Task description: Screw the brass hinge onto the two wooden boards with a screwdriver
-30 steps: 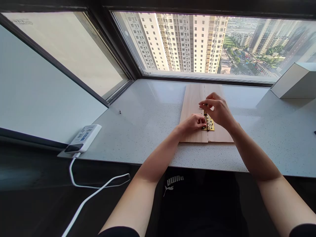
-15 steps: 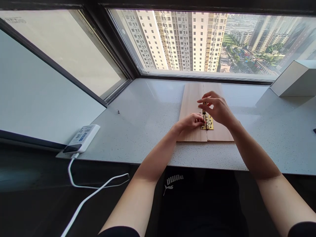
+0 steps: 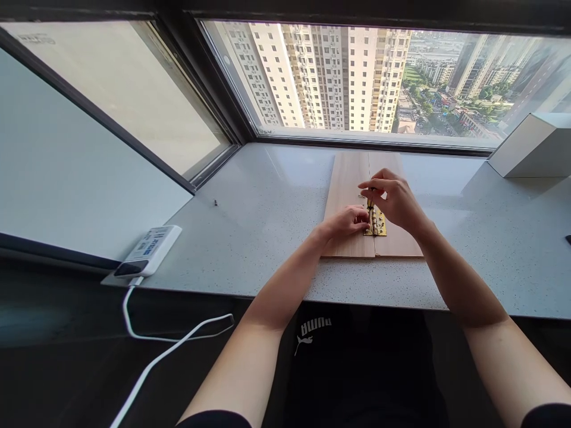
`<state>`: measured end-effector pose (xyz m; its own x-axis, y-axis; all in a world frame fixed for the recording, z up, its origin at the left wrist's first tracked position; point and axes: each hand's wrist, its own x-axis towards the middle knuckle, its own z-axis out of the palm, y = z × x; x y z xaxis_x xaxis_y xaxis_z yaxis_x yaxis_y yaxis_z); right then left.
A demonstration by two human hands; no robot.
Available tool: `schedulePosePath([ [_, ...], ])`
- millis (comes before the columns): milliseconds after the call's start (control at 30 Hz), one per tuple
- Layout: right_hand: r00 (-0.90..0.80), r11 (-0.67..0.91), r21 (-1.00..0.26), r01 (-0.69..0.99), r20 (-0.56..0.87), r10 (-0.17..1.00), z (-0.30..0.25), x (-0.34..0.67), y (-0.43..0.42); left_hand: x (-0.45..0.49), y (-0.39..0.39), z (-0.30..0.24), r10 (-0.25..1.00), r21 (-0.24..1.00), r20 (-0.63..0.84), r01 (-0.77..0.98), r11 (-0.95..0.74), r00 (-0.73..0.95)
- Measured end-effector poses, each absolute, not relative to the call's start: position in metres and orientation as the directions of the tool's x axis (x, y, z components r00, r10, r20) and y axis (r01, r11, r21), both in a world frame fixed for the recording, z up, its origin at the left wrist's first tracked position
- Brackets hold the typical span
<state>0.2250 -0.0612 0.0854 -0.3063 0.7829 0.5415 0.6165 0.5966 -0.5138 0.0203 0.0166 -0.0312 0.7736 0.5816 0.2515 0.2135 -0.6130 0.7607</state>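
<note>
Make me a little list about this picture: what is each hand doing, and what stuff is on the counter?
Left hand: fingertips at the brass hinge
Right hand: pinches a thin dark tool upright over the hinge
Under them: two wooden boards side by side, hinge across their seam
Counter: speckled grey, by a window
Also there: white power strip, white box

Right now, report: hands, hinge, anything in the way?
Right hand grip shut on screwdriver, upright on hinge. Left hand fingertips at hinge, grip unclear. Hinge flat across boards seam. Small dark piece lies apart, left.
</note>
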Motion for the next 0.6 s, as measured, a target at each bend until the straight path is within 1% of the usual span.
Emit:
schedulePosePath([
  [100, -0.402, 0.644, -0.518, 0.564, 0.509, 0.761, 0.0920, 0.2305, -0.0640, 0.0210, 0.0162, -0.0319, 0.599, 0.762, 0.241, 0.234, -0.604, 0.763],
  [167, -0.446, 0.648, -0.528, 0.549, 0.471, 0.761, 0.0946, 0.2344, -0.0658, 0.0215, 0.0154, -0.0327, 0.611, 0.766, 0.236, 0.242, -0.595, 0.755],
  [300, -0.411, 0.593, -0.510, 0.623, 0.432, 0.803, 0.0907, 0.2351, -0.0657, 0.0223, 0.0147, -0.0349, 0.623, 0.771, 0.236, 0.247, -0.587, 0.746],
  [433, -0.330, 0.551, -0.463, 0.694, 0.476, 0.815, 0.0854, 0.2295, -0.0639, 0.0216, 0.0161, -0.0366, 0.606, 0.776, 0.250, 0.218, -0.592, 0.755],
  [500, -0.328, 0.560, -0.450, 0.696, 0.495, 0.805, 0.0870, 0.2293, -0.0645, 0.0208, 0.0171, -0.0369, 0.598, 0.790, 0.238, 0.206, -0.577, 0.766],
  [600, -0.400, 0.614, -0.468, 0.635, 0.481, 0.780, 0.0936, 0.2342, -0.0676, 0.0198, 0.0182, -0.0370, 0.583, 0.807, 0.208, 0.199, -0.556, 0.786],
])
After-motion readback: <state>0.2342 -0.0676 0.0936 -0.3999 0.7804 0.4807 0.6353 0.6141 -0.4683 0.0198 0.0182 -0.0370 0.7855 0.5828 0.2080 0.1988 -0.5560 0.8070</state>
